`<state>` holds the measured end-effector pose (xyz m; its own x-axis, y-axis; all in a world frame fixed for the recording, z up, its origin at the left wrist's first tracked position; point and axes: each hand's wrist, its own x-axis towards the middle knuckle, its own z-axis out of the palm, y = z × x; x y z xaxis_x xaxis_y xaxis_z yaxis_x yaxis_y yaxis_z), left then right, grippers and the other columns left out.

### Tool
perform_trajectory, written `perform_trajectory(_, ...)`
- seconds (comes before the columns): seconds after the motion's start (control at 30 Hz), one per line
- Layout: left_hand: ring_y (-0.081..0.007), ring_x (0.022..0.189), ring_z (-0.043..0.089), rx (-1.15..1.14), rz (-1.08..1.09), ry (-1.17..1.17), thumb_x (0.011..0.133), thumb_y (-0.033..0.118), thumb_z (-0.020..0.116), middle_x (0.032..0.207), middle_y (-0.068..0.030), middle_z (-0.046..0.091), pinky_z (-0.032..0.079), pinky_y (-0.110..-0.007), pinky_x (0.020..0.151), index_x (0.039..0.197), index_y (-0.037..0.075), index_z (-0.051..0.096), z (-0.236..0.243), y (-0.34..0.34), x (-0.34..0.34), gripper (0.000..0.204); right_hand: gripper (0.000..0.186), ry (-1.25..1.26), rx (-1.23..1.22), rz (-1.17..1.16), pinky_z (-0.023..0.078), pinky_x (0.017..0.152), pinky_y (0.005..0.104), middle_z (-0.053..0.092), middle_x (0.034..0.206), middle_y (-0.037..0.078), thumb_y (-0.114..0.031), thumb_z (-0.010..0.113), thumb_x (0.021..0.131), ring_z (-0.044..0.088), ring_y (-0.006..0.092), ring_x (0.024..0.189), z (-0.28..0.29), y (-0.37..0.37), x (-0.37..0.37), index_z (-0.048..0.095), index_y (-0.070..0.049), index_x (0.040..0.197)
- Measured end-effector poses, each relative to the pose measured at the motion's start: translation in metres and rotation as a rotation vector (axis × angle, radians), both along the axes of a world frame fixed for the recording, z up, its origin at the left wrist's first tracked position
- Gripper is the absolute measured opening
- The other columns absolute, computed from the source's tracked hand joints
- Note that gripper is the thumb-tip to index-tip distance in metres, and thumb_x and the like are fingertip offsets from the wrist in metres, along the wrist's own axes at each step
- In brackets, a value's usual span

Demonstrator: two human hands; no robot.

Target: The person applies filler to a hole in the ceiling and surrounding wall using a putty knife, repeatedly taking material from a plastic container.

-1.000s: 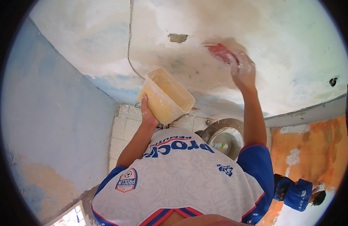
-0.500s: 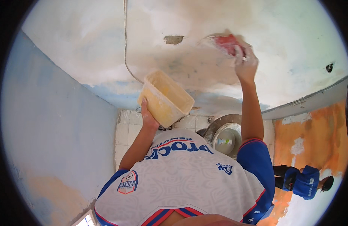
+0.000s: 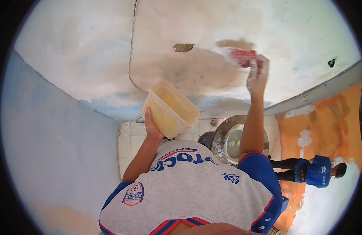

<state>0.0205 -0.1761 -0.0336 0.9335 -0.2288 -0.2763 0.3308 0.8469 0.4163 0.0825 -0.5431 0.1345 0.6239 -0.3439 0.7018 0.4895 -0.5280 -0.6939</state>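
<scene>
My left hand (image 3: 152, 127) grips the side of a cream-yellow rectangular plastic tub (image 3: 164, 119), tilted and smeared with pale residue. Little of the tub's inside bottom can be made out. Out to the right, the fingers of my right hand (image 3: 258, 76) are closed on a red putty spreader (image 3: 243, 57) with white putty smears, its far edge blurred. Just beyond the spreader, its shadow falls on the patchy white wall (image 3: 212, 23), so the tool looks a little off the surface.
The wall has a rough hole (image 3: 183, 47), a cable (image 3: 130, 58) and a small dark opening (image 3: 331, 62). Below, a round basin (image 3: 224, 135) stands on white floor tiles (image 3: 128, 143). A blue wall (image 3: 63, 129) rises left; a person (image 3: 318, 171) stands by the orange wall (image 3: 333, 121).
The spreader in my right hand has come down slightly toward me, and its shadow now lies farther from it. My left hand still holds the tub. The whole view has shifted a little.
</scene>
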Motion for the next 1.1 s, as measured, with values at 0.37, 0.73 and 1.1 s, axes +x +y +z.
perform_trajectory(0.37,-0.0337,0.137,0.051,-0.004,-0.114,-0.024,0.103,0.058,0.044,0.151,-0.0132,0.051,0.044,-0.051,0.114,0.154,0.012,0.039,0.021,0.029,0.030,0.069,0.016,-0.029,0.365,-0.148,0.051,0.087,0.0308,0.065,0.107,0.009,-0.007,0.056,0.104,0.062,0.0148,0.099,-0.033,-0.006,-0.012,0.050,-0.003,0.119)
perform_trajectory(0.73,-0.0325,0.137,0.051,0.093,-0.113,-0.035,0.106,0.056,0.042,0.152,-0.0125,0.050,0.044,-0.050,0.114,0.155,0.012,0.037,0.032,0.041,0.025,0.066,0.022,-0.026,0.385,-0.173,0.048,0.070,0.0223,0.066,0.090,0.001,-0.020,0.076,0.096,0.056,0.0060,0.076,-0.002,0.062,-0.006,0.061,-0.004,0.098)
perform_trajectory(1.1,-0.0333,0.140,0.047,0.138,0.005,-0.080,0.104,0.059,0.043,0.153,-0.0123,0.048,0.042,-0.050,0.116,0.156,0.013,0.037,0.041,0.040,0.023,0.069,0.048,0.219,0.239,-0.374,0.053,0.073,0.0346,0.066,0.082,0.009,-0.033,0.091,0.079,0.061,0.0163,0.078,0.016,0.068,0.028,0.055,-0.003,0.092)
